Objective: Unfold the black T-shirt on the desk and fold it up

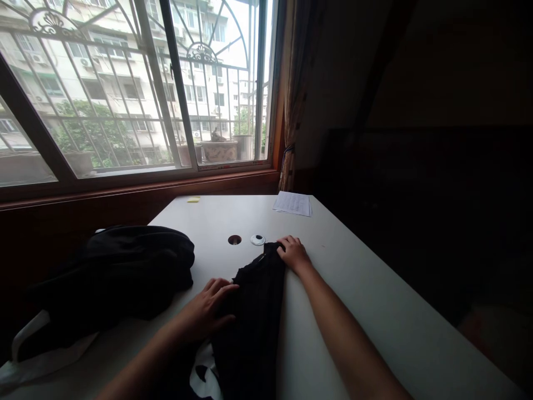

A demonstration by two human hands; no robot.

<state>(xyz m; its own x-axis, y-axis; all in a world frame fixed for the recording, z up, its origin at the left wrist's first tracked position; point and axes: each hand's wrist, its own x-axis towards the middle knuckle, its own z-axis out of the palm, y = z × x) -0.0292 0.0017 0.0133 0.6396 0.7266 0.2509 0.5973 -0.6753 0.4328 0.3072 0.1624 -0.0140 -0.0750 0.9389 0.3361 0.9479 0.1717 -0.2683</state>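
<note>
Stretching up the surface [375, 311] from its near side, the black cloth [254, 316] has a white strap [212, 379] at its left. The hands are apart: the left hand [213, 306] rests on its left border, thumb spread from fingers; the right hand [295, 254] covers its far corner, grip unclear. A black heap [125, 266] overlies the left edge. Beyond: a hole [235, 240], a cap [254, 241], then papers [293, 204] at the far right corner.

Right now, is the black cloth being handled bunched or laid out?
Laid out: the black cloth stretches lengthwise along the white table, right hand at its far end. Whether it's folded, I can't tell.
</note>
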